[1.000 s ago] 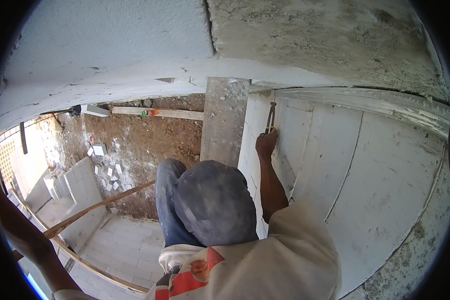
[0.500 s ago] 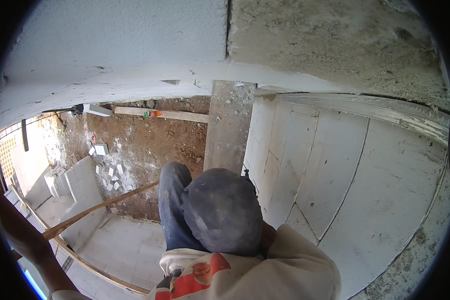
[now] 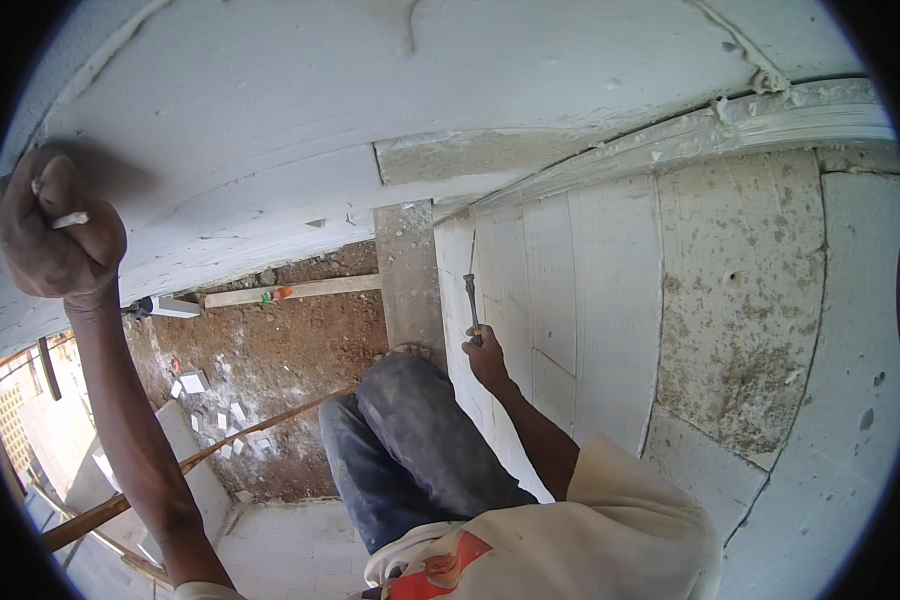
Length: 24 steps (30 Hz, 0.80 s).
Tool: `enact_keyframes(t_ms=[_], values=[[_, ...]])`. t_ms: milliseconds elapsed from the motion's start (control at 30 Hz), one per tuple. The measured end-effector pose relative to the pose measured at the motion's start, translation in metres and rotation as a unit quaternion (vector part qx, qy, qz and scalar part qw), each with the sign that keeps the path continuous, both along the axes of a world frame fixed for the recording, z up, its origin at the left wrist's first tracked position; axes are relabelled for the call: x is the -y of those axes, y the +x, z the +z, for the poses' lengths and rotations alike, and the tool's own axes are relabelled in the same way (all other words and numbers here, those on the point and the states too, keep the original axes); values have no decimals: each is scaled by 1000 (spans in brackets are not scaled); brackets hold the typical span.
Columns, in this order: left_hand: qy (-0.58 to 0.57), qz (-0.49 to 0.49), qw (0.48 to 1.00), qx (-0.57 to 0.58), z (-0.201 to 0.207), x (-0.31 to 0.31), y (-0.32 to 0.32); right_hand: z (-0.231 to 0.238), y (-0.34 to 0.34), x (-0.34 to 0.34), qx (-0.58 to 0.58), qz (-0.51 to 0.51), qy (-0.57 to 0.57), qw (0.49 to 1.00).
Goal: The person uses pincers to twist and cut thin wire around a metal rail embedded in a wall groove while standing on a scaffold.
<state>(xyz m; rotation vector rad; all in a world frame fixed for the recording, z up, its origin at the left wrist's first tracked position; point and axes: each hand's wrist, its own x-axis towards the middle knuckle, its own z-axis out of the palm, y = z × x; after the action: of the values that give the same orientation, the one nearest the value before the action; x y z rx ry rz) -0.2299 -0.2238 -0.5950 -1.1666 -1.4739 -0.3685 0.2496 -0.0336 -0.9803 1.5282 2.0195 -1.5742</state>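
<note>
My left hand [image 3: 58, 225] is raised at the far left beside the pale block wall, its fingers curled closed. A small white patch shows among those fingers; whether it is a held piece or something stuck to the skin I cannot tell. Lower down, near the right wall, my right hand [image 3: 487, 358] grips a screwdriver [image 3: 472, 295] by its dark handle. Its thin shaft points up toward the corner where the walls meet. My bent knee [image 3: 420, 400] is below, in dusty dark trousers.
A grey plank [image 3: 408, 270] runs ahead of my knees, high above the dirt ground [image 3: 270, 350]. Broken white blocks [image 3: 195, 382] lie down there, near a long board [image 3: 300, 291]. A wooden pole [image 3: 210, 455] slants past my left arm. Block walls [image 3: 610, 300] close in ahead and right.
My left hand has risen from the lower left to the wall. My right hand, hidden before, now shows with the screwdriver. The view has shifted, and the raised knee has lowered.
</note>
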Motion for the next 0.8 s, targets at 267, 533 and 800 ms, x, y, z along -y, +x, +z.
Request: enact_keyframes(t_ms=[267,533,800], values=[[-60,8,837,543,73,-8,106,290,-42,31,-34,115,-31,992],[132,-79,366,918,141,18,266,475,-7,83,-192,310,35,930],[178,-51,346,920,226,63,293,542,4,102,-211,403,51,889]])
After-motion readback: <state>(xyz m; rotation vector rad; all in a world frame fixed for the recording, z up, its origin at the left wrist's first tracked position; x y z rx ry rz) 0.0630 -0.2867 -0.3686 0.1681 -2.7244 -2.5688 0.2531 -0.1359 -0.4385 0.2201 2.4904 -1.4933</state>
